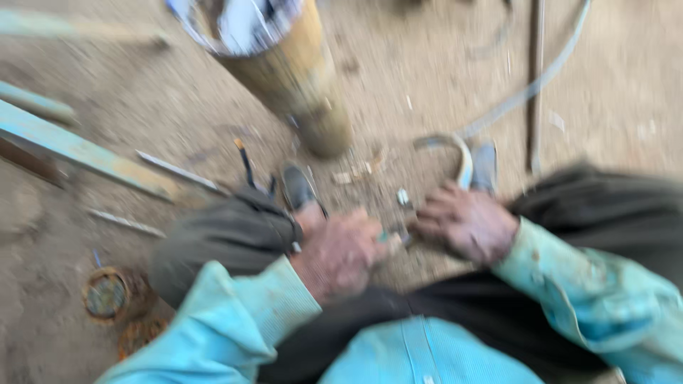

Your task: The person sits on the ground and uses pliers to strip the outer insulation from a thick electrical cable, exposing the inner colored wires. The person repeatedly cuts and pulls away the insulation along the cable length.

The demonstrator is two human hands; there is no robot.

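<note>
We see our left hand [340, 254] and right hand [466, 222] close together low over the ground [398, 78], between our knees. Beyond them a cylinder [284, 64] stands tilted; long bars [78, 153] lie left, and a hose [526, 89] curves away on the right.

Whole view motion-blurred, small object [393, 237] between hands unclear, cylinder [284, 64] top cropped
</note>
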